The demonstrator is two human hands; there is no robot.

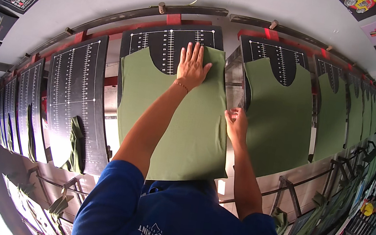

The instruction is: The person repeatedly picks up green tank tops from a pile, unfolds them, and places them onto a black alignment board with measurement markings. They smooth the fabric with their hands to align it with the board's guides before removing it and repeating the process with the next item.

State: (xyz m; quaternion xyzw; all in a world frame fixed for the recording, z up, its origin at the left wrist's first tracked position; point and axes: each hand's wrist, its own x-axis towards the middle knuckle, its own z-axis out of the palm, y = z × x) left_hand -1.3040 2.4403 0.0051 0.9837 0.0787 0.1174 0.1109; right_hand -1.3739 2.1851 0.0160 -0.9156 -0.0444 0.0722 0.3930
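A green shirt panel with a scooped neckline lies over a black printing board marked with white rulers. My left hand rests flat on the panel's upper right shoulder, fingers stretched out just beside the neckline. Lower down, at the panel's right edge, my right hand has its fingers curled in a pinch on the fabric. Part of the hem reaches down close to my blue shirt.
Another green panel covers the board to the right, with several more beyond it. The ruled board on the left carries a bunched green cloth. Behind the boards runs a metal rail. Dark metal frames stand lower right.
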